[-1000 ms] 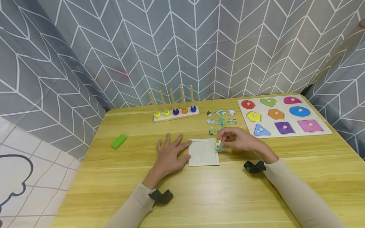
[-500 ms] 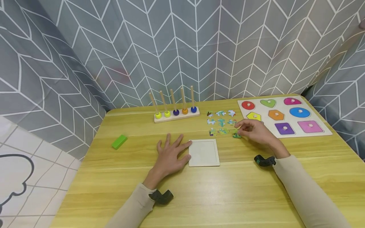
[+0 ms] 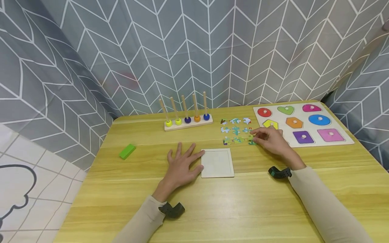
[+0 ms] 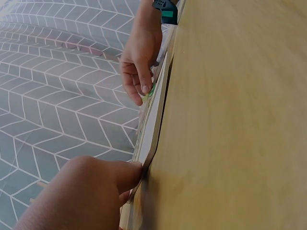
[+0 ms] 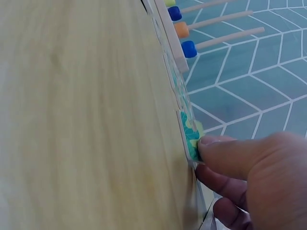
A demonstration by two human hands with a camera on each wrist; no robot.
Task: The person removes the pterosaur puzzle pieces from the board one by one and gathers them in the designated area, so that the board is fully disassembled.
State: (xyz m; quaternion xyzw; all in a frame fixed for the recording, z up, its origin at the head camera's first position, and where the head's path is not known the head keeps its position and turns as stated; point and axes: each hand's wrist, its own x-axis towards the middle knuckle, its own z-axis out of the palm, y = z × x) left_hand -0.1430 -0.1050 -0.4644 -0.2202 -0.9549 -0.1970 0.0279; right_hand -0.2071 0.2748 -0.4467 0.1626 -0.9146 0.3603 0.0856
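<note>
Yellow wooden table [image 3: 231, 209] under everything. Shape board [image 3: 343, 140] at far right; peg rack [image 3: 187, 124] at the back. Blank puzzle tray [image 3: 217, 162] at centre, left hand [image 3: 182, 166] flat beside it, fingers spread and relaxed, thumb touching its edge. Right hand [image 3: 270, 140] pinching a green puzzle piece [image 3: 251, 142] down on the table, at the end of the loose pieces' [image 3: 235, 130] nearest row.

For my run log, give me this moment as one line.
left hand: flat on wooden table, touching white puzzle tray | right hand: fingertips on green jigsaw piece | beside: wooden shape-sorter board
</note>
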